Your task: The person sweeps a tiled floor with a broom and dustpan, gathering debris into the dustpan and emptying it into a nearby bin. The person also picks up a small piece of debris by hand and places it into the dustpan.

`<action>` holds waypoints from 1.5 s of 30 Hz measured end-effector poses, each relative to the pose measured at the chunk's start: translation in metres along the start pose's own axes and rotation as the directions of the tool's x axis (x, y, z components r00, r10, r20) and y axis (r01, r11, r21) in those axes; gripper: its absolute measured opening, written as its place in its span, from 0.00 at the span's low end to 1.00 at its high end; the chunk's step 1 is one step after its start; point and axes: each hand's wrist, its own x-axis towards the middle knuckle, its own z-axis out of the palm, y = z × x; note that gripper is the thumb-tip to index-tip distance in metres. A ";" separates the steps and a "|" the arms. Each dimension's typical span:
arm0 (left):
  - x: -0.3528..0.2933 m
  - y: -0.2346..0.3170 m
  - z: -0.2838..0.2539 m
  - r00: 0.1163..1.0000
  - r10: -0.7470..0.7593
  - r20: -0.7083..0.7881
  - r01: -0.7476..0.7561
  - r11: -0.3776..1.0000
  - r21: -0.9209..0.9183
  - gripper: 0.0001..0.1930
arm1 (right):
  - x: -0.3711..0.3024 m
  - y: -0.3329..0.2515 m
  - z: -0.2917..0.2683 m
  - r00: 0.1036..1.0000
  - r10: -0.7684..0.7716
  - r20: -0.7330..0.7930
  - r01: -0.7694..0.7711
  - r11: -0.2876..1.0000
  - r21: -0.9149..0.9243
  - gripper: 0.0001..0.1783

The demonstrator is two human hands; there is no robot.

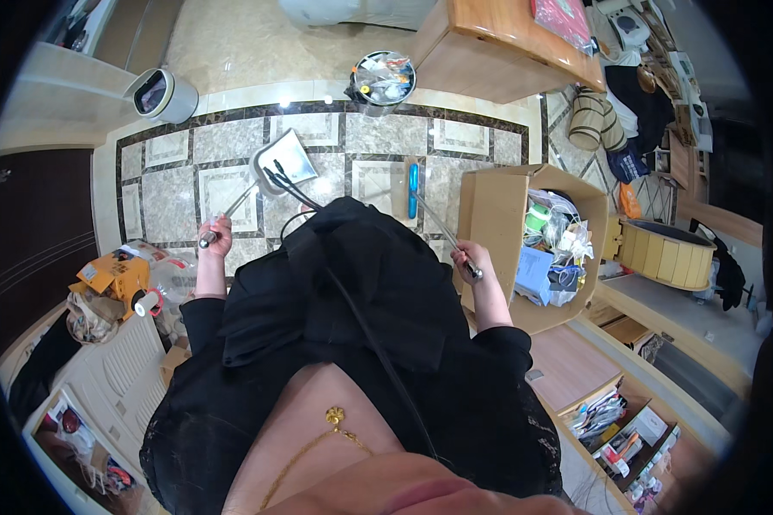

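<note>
My left hand is closed round the metal handle of a long-handled dustpan. Its pale grey pan rests on the tiled floor, ahead and to the left. On the other side, my right hand grips the metal handle of a broom with a blue head. The broom's tan bristles are on the floor, to the right of the dustpan and apart from it. Black cables hang from my front and partly cover the pan in this view.
A large cardboard box full of odds and ends stands at my right. Farther off are a filled bin, a white bin and a wooden cabinet. Bags and an orange box lie at my left, near a dark door.
</note>
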 end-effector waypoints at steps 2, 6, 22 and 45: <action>0.014 0.008 0.002 0.999 -0.042 -0.024 0.041 0.999 -0.036 0.12 | 0.002 -0.001 0.010 0.993 -0.041 -0.114 0.034 0.998 -0.061 0.04; 0.044 0.009 0.007 0.999 -0.043 -0.025 0.041 0.996 -0.076 0.11 | 0.027 -0.046 0.014 0.987 -0.134 -0.083 0.143 0.983 0.115 0.06; 0.136 -0.036 0.002 0.978 0.107 -0.178 -0.121 0.990 -0.072 0.11 | 0.296 -0.107 0.071 0.864 -0.493 -0.096 0.085 0.332 -0.940 0.11; 0.155 0.017 -0.041 0.940 0.248 -0.234 -0.243 0.969 0.052 0.10 | 0.171 0.034 0.152 0.940 -0.342 -0.011 0.194 0.559 -0.806 0.05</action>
